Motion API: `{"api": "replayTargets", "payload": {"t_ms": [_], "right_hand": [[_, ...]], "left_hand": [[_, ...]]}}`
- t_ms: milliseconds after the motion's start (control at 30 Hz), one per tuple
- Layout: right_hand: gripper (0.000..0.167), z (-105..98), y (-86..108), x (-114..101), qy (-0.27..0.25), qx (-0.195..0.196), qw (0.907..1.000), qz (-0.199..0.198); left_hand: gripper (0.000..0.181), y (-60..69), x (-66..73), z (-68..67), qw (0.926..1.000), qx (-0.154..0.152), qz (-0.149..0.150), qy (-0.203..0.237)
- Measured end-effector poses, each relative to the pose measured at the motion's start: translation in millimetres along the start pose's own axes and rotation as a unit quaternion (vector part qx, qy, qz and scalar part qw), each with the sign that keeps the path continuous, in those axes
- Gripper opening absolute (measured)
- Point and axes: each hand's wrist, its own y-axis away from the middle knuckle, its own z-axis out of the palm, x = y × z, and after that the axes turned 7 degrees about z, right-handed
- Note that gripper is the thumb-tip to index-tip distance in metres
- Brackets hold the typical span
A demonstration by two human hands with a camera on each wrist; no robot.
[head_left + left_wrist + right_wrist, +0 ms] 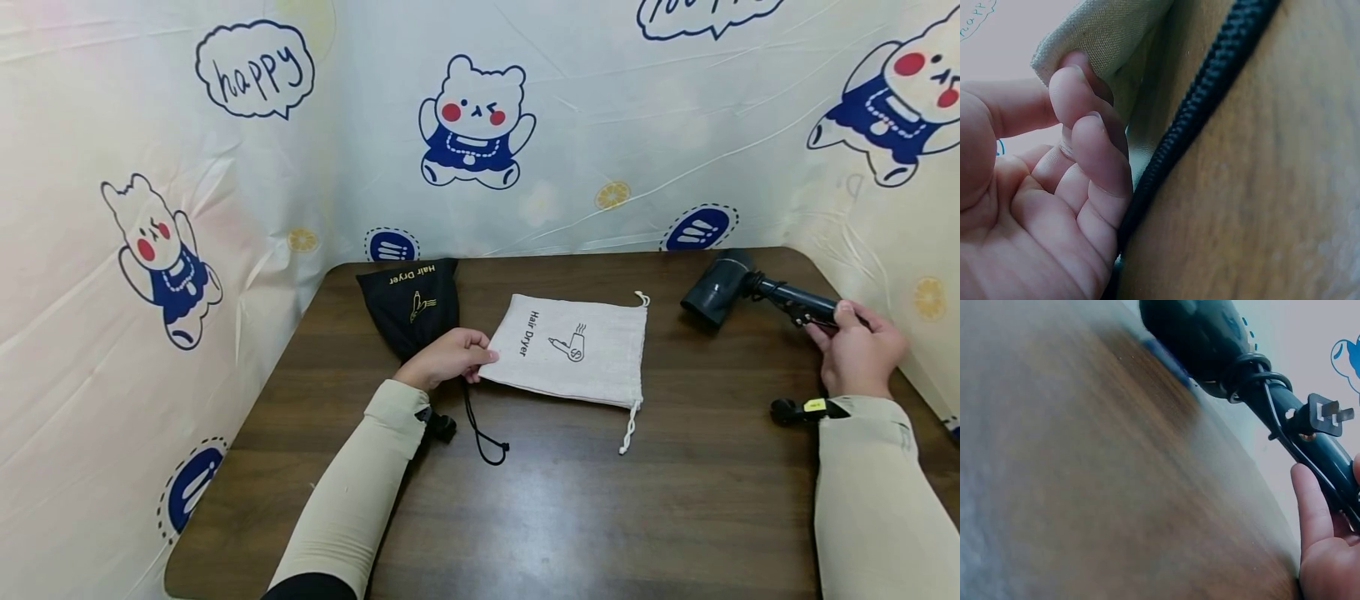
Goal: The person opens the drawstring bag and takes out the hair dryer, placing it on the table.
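Note:
A pale cloth drawstring bag (592, 350) printed "Hair Dryer" lies on the table, its string ends toward the right. My left hand (450, 358) pinches the bag's left corner between thumb and fingertips; in the left wrist view the cloth corner (1100, 40) sits in that pinch. At the right, my right hand (862, 350) holds a dark hair dryer (720, 287) by the end of its handle, nozzle pointing left and down. Its cord is wound round the handle, and the two-pin plug (1329, 415) shows in the right wrist view.
A black drawstring bag (412, 304), also printed "Hair Dryer", lies at the back left, partly behind my left hand. Its black cord (480, 429) trails forward over the brown table (600, 517). A printed curtain (570, 125) hangs along the back and sides.

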Motion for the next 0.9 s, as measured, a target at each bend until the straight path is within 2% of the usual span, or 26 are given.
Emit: {"api": "replayTargets", "payload": {"t_ms": [400,633,900], "right_hand": [[0.027,2.8,-0.8,3.6,-0.052,0.050,0.9965,-0.041],[0.033,0.7,-7.8,2.7,-0.037,0.067,0.9961,-0.043],[0.043,0.4,-10.9,4.9,-0.053,0.071,0.9942,-0.061]], "left_hand": [[0.023,0.1,0.7,0.2,1.0000,-0.001,-0.001,0.001],[0.023,-0.6,0.0,0.4,1.0000,-0.003,-0.004,0.001],[0.022,-1.5,-2.0,-0.1,1.0000,-0.001,-0.004,0.003]]}}
